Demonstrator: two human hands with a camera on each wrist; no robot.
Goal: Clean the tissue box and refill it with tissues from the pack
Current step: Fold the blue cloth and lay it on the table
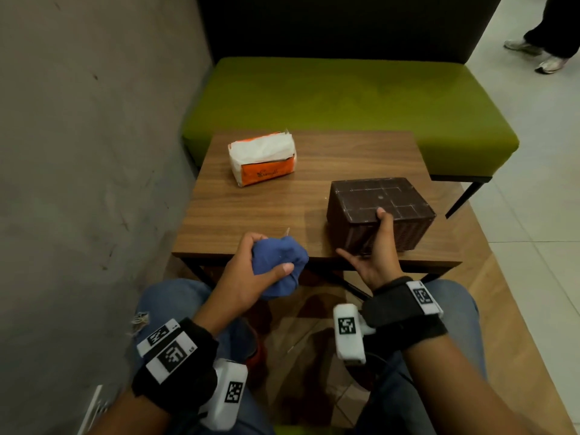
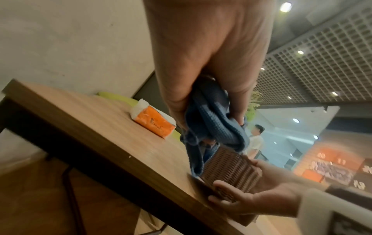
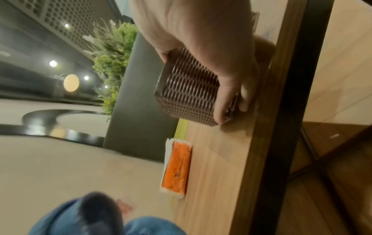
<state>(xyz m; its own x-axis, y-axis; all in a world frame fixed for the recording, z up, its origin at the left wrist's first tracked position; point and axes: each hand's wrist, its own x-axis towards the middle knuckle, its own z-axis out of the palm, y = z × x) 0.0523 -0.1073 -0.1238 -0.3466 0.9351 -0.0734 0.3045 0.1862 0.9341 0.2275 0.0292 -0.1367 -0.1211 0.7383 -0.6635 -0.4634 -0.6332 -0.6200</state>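
Observation:
A dark brown woven tissue box [image 1: 381, 211] stands upside down near the table's front right edge, its flat base facing up. My right hand [image 1: 372, 249] grips its near side, thumb on top and fingers under the lower rim [image 3: 227, 89]. My left hand [image 1: 251, 268] holds a bunched blue cloth [image 1: 279, 262] at the table's front edge, left of the box. In the left wrist view the cloth [image 2: 211, 120] hangs from my fingers just above the box [image 2: 231, 171]. An opened orange and white tissue pack [image 1: 262, 158] lies at the back left of the table.
The small wooden table [image 1: 282, 202] stands against a grey wall on the left, with a green bench [image 1: 345, 98] behind it. Another person's legs [image 1: 546, 36] stand on the tiled floor at far right. My knees are under the table's front edge.

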